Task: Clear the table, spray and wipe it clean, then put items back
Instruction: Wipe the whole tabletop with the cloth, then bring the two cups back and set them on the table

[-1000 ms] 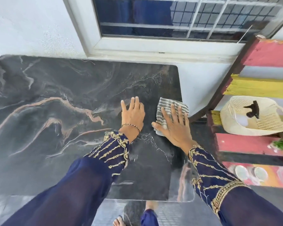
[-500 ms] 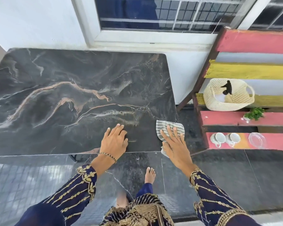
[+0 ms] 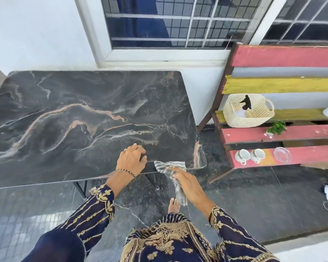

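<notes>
Two hands are now sitting at the table's (image 3: 64, 110) near edge, the striped cloth (image 3: 169, 166) having been dragged back from farther in, so wiping is likely finishing: your right hand (image 3: 186, 183) is gripping the cloth, half hanging off the table; your left hand (image 3: 132, 159) is resting on the table, loosely bent, empty.

Open room above the table (image 3: 74, 114); wall (image 3: 36, 35) behind, rack (image 3: 284, 86) to right.

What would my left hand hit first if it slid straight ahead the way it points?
The way looks free: the left hand points over the table toward its far right edge.
</notes>
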